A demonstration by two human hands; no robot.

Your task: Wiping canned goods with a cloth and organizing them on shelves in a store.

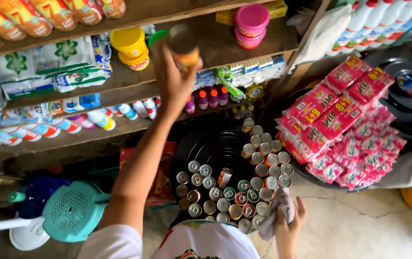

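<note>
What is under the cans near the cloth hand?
The cans stand on a round black tray, bare at its far side. What holds up the tray is hidden. The right hand holds a cloth beside them; the left hand lifts one can.

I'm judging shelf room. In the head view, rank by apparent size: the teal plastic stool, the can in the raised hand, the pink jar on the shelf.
1. teal plastic stool, clearly largest.
2. pink jar and can in the left hand: look alike in size; the can is blurred and nearer the camera, so I won't rank them.
</note>
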